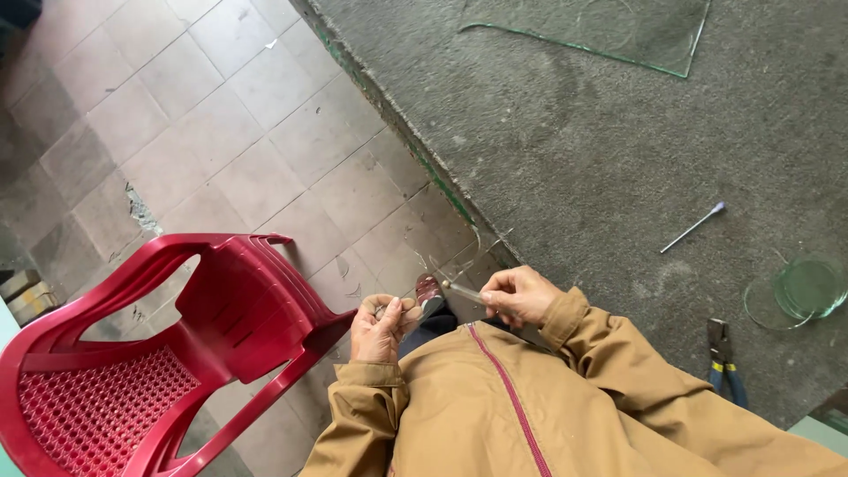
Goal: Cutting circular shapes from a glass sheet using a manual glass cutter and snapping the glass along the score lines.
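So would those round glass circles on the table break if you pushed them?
Probably fragile: the round glass discs look thin and clear. They lie flat in a small stack, so rolling seems unlikely. On the fuzzy grey table cover they would likely drag rather than slide.

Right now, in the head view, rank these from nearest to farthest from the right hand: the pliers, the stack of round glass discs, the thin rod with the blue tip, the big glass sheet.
From the right hand:
1. Pliers, on the grey mat to its right.
2. Thin rod with the blue tip, up and to the right; nearly level with the pliers, a close call.
3. Round glass discs, far right.
4. Glass sheet, top of the mat.
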